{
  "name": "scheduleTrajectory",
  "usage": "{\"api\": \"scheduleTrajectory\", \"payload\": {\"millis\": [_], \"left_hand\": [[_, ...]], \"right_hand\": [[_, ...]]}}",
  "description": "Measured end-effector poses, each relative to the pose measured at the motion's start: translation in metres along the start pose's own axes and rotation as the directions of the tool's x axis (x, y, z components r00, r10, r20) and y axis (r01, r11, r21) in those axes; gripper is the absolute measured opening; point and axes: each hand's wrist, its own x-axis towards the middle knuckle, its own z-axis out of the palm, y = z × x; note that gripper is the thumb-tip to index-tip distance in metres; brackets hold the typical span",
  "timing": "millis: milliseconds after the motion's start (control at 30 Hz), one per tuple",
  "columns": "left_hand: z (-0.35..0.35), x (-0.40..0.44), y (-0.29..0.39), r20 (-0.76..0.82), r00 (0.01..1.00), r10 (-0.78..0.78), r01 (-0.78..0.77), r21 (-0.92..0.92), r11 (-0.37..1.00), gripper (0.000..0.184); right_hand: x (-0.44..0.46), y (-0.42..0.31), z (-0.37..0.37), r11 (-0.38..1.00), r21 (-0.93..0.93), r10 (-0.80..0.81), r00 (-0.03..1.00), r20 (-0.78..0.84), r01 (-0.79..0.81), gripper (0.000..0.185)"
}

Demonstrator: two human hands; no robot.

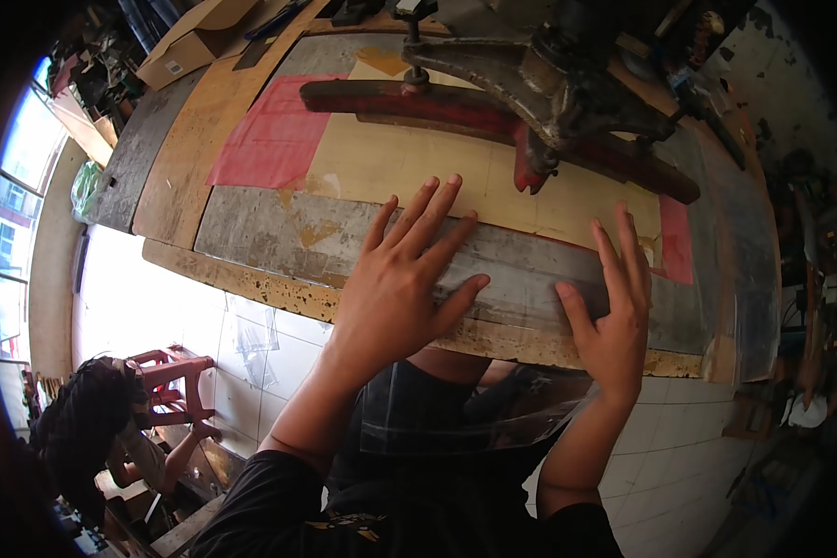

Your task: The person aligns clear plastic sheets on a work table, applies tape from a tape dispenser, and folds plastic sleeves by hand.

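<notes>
My left hand (405, 265) has its fingers spread over the grey metal plate (270, 232), its fingertips at the front edge of a beige sheet (409, 158). To the right, my right hand (614, 302) is also spread, the fingertips near the sheet's right part and the thumb above the plate. Neither hand holds anything. Red sheet material (270, 135) shows at the left end of the beige sheet, with a smaller red strip at the right end. A clear plastic sheet (474, 432) hangs below the table edge between my forearms.
A heavy machine arm with a long red-edged bar (418, 98) spans above the beige sheet. A cardboard box (195, 42) stands at the back left. At lower left, another person (88, 428) is beside a red stool (172, 377). Tools lie at the back right.
</notes>
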Motion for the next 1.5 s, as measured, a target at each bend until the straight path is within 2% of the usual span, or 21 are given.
{"api": "scheduleTrajectory", "payload": {"millis": [67, 167, 333, 400, 467, 500, 567, 733, 933, 1000, 1233, 1333, 1400, 1500], "left_hand": [[0.004, -0.002, -0.003, 0.027, 1.0, 0.0, 0.0, -0.01, 1.0, 0.052], [0.006, -0.003, -0.005, 0.058, 0.998, 0.0, 0.001, -0.016, 1.0, 0.052], [0.005, -0.002, -0.004, 0.063, 0.998, 0.002, -0.001, -0.013, 1.0, 0.053], [0.005, -0.001, -0.001, -0.001, 1.0, -0.029, 0.029, -0.047, 0.998, 0.054], [0.005, -0.002, -0.002, 0.02, 1.0, -0.019, 0.019, -0.014, 1.0, 0.054], [0.005, -0.003, -0.003, 0.042, 0.999, -0.009, 0.009, 0.019, 1.0, 0.055], [0.005, -0.004, -0.005, 0.061, 0.998, -0.011, 0.01, 0.024, 1.0, 0.056], [0.005, -0.004, -0.006, 0.07, 0.997, -0.01, 0.008, 0.025, 1.0, 0.057], [0.003, -0.003, -0.002, -0.05, 0.998, -0.026, 0.024, -0.034, 0.999, 0.054], [0.006, -0.004, -0.007, 0.03, 1.0, -0.005, 0.005, 0.01, 1.0, 0.054], [0.006, -0.005, -0.004, 0.007, 1.0, -0.001, 0.001, 0.003, 1.0, 0.053], [0.005, -0.005, -0.002, -0.068, 0.998, -0.011, 0.011, -0.003, 1.0, 0.052], [0.006, -0.006, -0.005, -0.001, 1.0, -0.001, 0.001, 0.0, 1.0, 0.051], [0.008, -0.008, -0.006, -0.029, 1.0, 0.009, -0.01, -0.007, 1.0, 0.049]], "right_hand": [[-0.004, 0.009, 0.001, 1.0, -0.016, -0.003, 0.995, 0.101, 0.005, 0.049], [-0.007, 0.02, 0.004, 0.999, -0.007, -0.045, 0.987, 0.157, 0.047, 0.051], [-0.007, 0.017, 0.003, 0.999, -0.013, -0.033, 0.989, 0.145, 0.036, 0.05], [-0.005, 0.011, 0.002, 1.0, -0.002, -0.027, 0.99, 0.135, 0.028, 0.05], [-0.001, 0.002, 0.0, 0.999, -0.043, -0.01, 0.999, 0.03, 0.011, 0.048], [-0.002, 0.006, 0.0, 0.999, -0.045, -0.012, 0.999, 0.03, 0.013, 0.048], [-0.006, 0.017, 0.003, 0.999, 0.002, -0.036, 0.988, 0.148, 0.036, 0.049], [-0.006, 0.017, 0.003, 0.999, 0.006, -0.037, 0.988, 0.148, 0.037, 0.048], [-0.005, 0.015, 0.002, 0.999, 0.028, -0.033, 0.992, 0.125, 0.03, 0.046], [-0.006, 0.017, 0.002, 0.998, 0.0, -0.054, 0.988, 0.143, 0.055, 0.045], [-0.006, 0.011, -0.001, 0.999, 0.048, -0.027, 0.992, 0.125, 0.021, 0.043], [-0.007, 0.013, 0.0, 0.998, 0.062, -0.029, 0.993, 0.113, 0.022, 0.04], [-0.008, 0.016, 0.0, 0.997, 0.068, -0.045, 0.993, 0.107, 0.037, 0.039], [-0.009, 0.015, -0.001, 0.995, 0.082, -0.063, 0.993, 0.101, 0.054, 0.037]]}}
